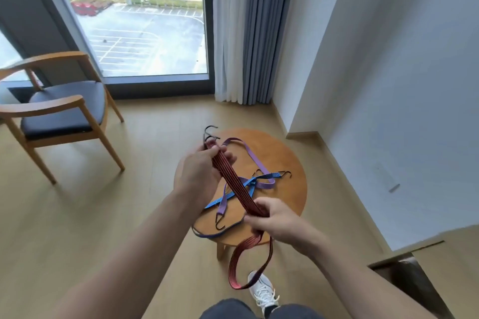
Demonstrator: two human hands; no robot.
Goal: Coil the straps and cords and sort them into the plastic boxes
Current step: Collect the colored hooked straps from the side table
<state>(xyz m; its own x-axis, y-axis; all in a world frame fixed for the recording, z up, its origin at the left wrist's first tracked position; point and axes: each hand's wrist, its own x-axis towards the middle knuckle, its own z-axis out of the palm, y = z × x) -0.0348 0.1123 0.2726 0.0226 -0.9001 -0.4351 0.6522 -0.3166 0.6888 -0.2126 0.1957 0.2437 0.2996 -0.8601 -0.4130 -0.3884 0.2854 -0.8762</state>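
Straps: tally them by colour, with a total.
Red strap: 1, gripped by left hand and right hand
Blue strap: 1, on the table
Purple strap: 1, on the table
Total: 3; a dark loop at the table's front edge may belong to one of these.

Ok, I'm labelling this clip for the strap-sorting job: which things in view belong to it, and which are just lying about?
Part of the job:
- red bungee strap, gripped by the left hand and right hand
- purple strap and blue strap, on the round wooden table
No plastic boxes show.

Just lying about:
- wooden armchair
- curtains
- white shoe
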